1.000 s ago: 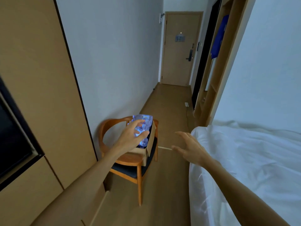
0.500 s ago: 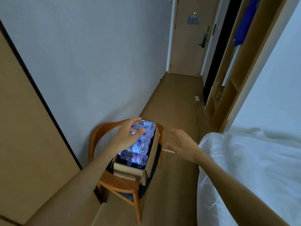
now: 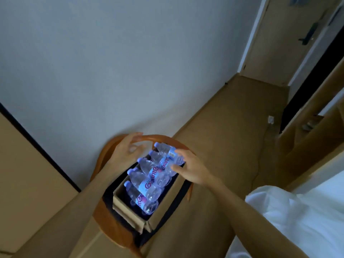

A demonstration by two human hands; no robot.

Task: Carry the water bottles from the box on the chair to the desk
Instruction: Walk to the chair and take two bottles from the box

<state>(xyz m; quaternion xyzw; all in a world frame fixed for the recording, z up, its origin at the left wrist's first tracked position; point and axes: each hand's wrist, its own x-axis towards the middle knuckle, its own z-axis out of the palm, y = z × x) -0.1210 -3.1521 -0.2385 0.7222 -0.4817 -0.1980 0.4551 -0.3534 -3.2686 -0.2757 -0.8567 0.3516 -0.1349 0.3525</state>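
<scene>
An open cardboard box (image 3: 130,218) sits on a wooden chair (image 3: 104,211) with a dark seat pad. Several clear water bottles (image 3: 147,183) with blue labels and pale caps lie on their sides in it, stacked. My right hand (image 3: 191,169) is at the farthest bottle (image 3: 168,158), its fingers and thumb curled round the base end. Over the cap ends, close to the chair's curved backrest, my left hand (image 3: 126,150) hovers with loosely bent fingers and holds nothing. The desk is out of view.
A grey wall runs behind the chair, with a wood panel (image 3: 28,174) at the left. A bed with white bedding (image 3: 301,216) lies at the lower right. Wood floor leads to a door (image 3: 279,38) at the top right, past an open wardrobe (image 3: 316,127).
The view has dropped and closed in on the box. My right hand moved from the air beside the chair onto the far bottle's base. My left hand lifted off the bottles toward the backrest.
</scene>
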